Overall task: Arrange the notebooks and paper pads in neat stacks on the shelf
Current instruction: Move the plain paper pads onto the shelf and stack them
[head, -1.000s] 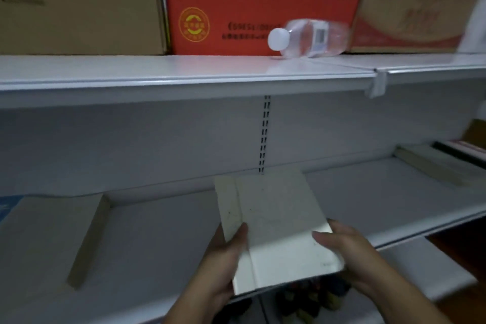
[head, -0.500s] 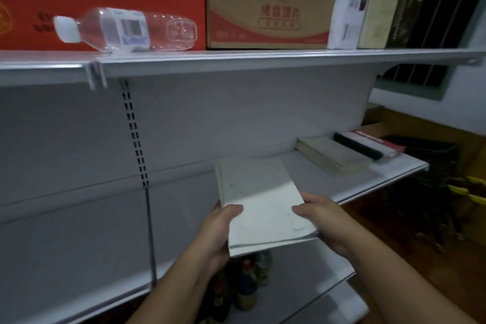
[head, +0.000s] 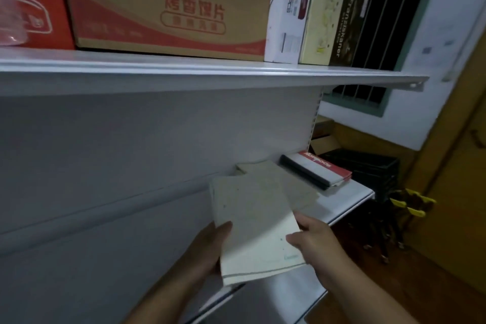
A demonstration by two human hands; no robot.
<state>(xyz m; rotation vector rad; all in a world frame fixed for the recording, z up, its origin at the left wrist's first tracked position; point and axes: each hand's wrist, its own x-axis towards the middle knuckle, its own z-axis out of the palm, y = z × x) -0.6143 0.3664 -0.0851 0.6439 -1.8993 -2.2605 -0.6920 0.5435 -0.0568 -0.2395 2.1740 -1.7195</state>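
I hold a pale grey-green paper pad in both hands above the white middle shelf. My left hand grips its left edge, thumb on top. My right hand grips its right edge, thumb on the cover. The pad's far end overlaps a stack of similar grey pads lying on the shelf. To the right of that stack lies a notebook with a red, white and black cover, near the shelf's right end.
The upper shelf carries a cardboard carton, a red box, a white box and upright books. Black crates and yellow-tipped items stand on the floor at right. A barred window is behind.
The view has swung right along the shelf. The pad in my hands has travelled right and now reaches over the grey stack.
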